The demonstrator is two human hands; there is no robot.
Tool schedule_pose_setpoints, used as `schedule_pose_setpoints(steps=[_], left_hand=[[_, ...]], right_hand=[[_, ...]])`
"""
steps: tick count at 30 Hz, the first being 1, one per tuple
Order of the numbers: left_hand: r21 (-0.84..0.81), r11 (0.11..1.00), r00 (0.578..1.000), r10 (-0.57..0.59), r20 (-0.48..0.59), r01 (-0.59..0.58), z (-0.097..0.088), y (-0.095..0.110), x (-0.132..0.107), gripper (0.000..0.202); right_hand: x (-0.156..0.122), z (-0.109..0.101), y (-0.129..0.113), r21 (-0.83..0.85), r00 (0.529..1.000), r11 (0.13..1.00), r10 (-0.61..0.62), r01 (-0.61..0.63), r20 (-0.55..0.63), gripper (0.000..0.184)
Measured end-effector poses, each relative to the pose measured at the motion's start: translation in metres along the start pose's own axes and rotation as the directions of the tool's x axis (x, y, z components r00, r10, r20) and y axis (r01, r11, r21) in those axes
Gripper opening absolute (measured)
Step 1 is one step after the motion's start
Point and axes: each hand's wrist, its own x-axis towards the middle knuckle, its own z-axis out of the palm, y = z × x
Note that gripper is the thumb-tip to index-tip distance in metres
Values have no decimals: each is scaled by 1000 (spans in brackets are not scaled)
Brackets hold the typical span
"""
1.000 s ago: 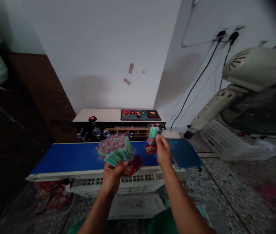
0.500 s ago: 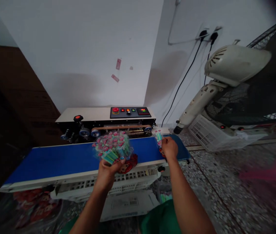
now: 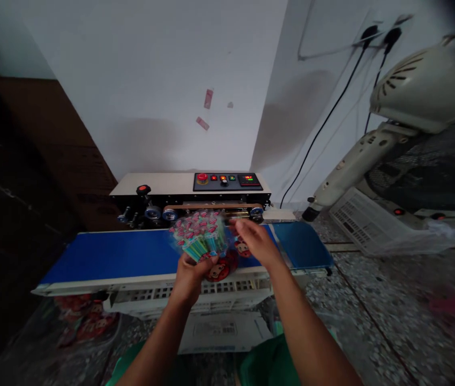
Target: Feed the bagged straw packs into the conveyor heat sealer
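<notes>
My left hand [image 3: 190, 273] is closed round a fanned bundle of small clear packets [image 3: 200, 237] with pink and teal items and red cartoon labels, held over the front of the blue conveyor belt [image 3: 122, 254]. My right hand [image 3: 253, 240] hovers just to the right of the bundle with its fingers apart and reaching toward it; it is blurred and I see nothing in it. One packet [image 3: 243, 248] with a red cartoon label lies on the belt just under the right hand. Behind the belt stands the sealing machine with its control panel [image 3: 227, 180].
A fan [image 3: 416, 91] and a white crate [image 3: 366, 228] stand on the speckled floor at the right. Cables run up the wall to sockets [image 3: 378, 35]. Red packets [image 3: 84, 321] lie in a bag under the belt's left end. Cardboard boxes [image 3: 70, 155] stand at the left.
My right hand has let go of the single packet near the belt's right end and moved left to the bundle. The left hand keeps holding the bundle. The view has shifted.
</notes>
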Motion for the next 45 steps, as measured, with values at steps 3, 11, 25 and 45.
schedule_pose_setpoints(steps=[3,11,25,45], left_hand=[[-44,999,1000,14,-4,-14,0,-1,-1,40],[-72,997,1000,3,-13,-4,9,1,-4,38],[-17,1000,999,-22,-34,21,0,2,-1,28],[-73,997,999,-22,-25,20,2,-4,3,43]], right_hand=[[-6,18,-7,192,998,980,37,-48,56,32],[-10,31,-7,16,952,999,-31,38,-305,31],[0,-72,54,-549,781,667,82,-504,-619,35],[-2,21,-14,76,996,994,-84,82,26,26]])
